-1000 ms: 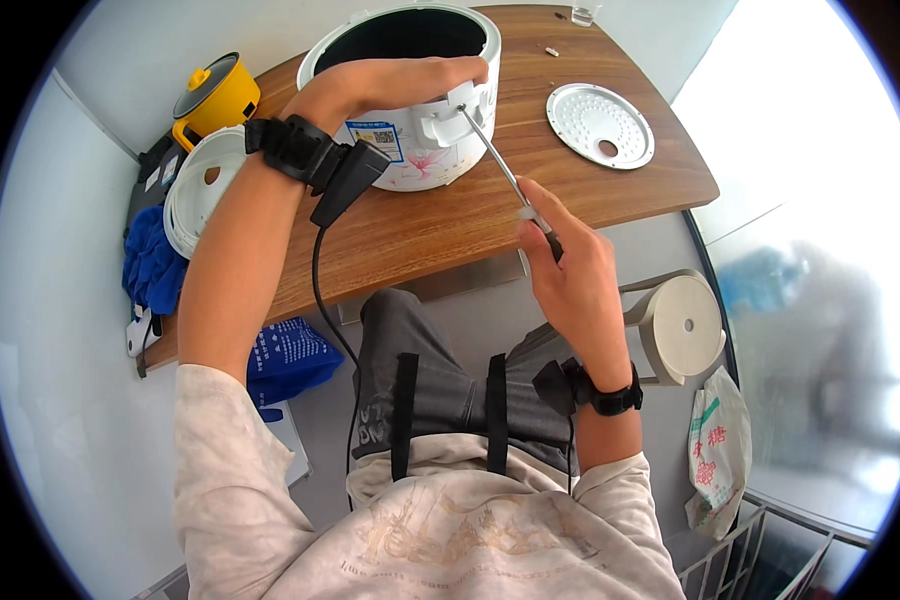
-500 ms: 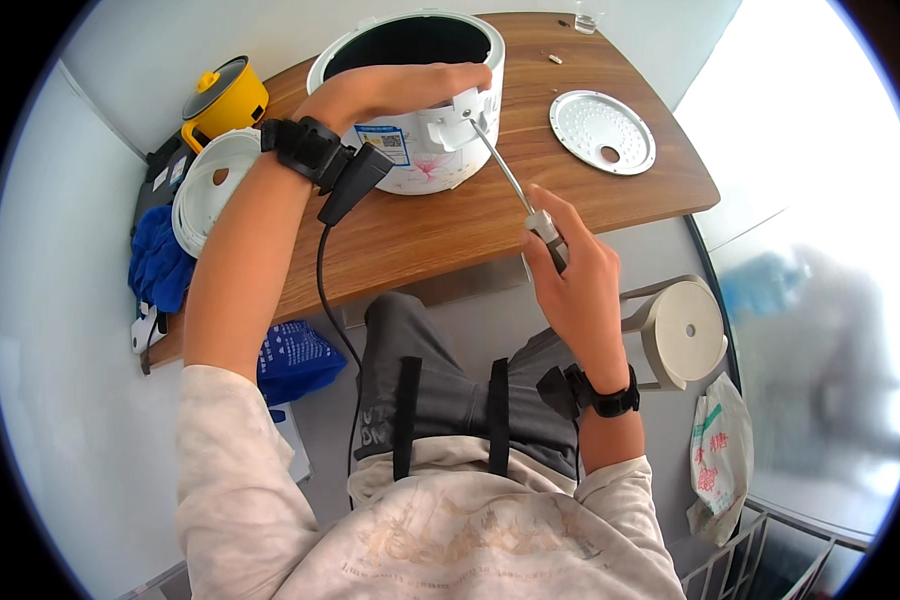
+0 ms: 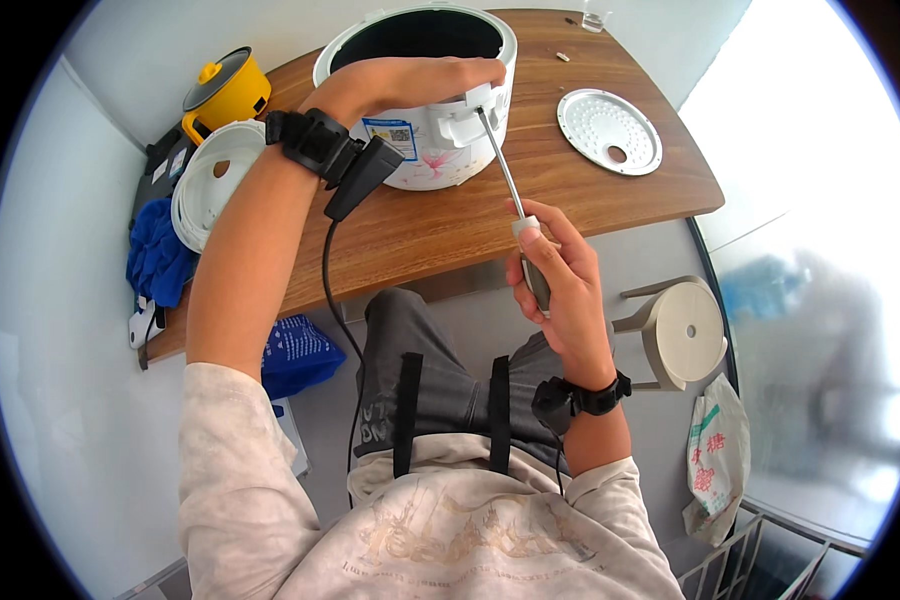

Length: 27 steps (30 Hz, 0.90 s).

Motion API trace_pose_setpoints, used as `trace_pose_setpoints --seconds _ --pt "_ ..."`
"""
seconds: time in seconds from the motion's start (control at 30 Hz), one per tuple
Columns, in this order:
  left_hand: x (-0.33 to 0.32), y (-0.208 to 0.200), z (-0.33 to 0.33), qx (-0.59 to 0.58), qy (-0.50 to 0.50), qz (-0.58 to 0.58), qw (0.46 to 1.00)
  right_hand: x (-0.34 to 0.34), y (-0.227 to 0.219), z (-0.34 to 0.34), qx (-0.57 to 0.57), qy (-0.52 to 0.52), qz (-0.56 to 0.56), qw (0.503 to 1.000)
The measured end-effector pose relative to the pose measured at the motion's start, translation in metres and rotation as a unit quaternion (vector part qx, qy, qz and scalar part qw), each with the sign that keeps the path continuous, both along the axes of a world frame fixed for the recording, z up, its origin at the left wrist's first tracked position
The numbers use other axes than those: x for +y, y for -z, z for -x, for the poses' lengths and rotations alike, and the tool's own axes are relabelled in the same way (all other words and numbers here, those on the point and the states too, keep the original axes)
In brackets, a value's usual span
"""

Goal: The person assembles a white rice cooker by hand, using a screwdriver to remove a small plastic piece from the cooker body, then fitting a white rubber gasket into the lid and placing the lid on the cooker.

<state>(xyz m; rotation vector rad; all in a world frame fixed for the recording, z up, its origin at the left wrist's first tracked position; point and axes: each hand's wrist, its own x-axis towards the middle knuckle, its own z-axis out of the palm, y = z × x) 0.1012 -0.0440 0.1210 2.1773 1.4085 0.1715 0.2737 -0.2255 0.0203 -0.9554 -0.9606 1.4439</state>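
A white rice cooker body (image 3: 430, 172) with a flower print, a blue label and a dark open inside stands at the table's front. My left hand (image 3: 420, 78) lies across its near rim, the fingers gripping at the white bracket (image 3: 460, 130) on its side; the thumb is hidden. In my right hand (image 3: 562, 270) is a screwdriver (image 3: 503, 165), closed round its grey handle. The steel shaft points up and away, its tip against the bracket just below my left fingers.
On the wooden table (image 3: 590, 200) lie a perforated round metal plate (image 3: 585, 120) at right and a white lid part (image 3: 195, 205) at left. A yellow pot (image 3: 245, 100), blue cloth (image 3: 158, 250) and clear cup (image 3: 595, 18) stand around. A beige stool (image 3: 675, 340) is below right.
My right hand has shifted slightly left and turned, its fingers regripping the screwdriver handle, and the shaft stands steeper. My left hand still holds the cooker rim.
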Motion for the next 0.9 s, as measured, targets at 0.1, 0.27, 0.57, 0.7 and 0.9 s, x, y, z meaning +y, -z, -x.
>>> trace_pose_setpoints --seconds 0.1,0.27,0.57,0.7,0.9 --pt "-0.004 -0.002 -0.001 0.004 -0.002 -0.011 1.000 0.001 0.000 0.001 0.003 0.001 0.000 1.000" --pt "-0.002 0.000 -0.001 -0.008 0.001 -0.013 1.000 0.001 0.004 0.001 0.011 -0.002 -0.004 1.000" --pt "-0.001 0.003 0.000 0.002 -0.005 -0.010 1.000 0.001 0.007 0.002 -0.004 0.007 -0.008 1.000" --pt "0.002 0.006 0.000 0.007 -0.009 -0.018 1.000 0.002 0.006 0.004 -0.009 0.005 -0.005 1.000" --pt "-0.003 -0.005 0.000 0.007 0.010 -0.001 1.000 0.000 0.007 0.005 -0.033 0.031 -0.008 0.999"
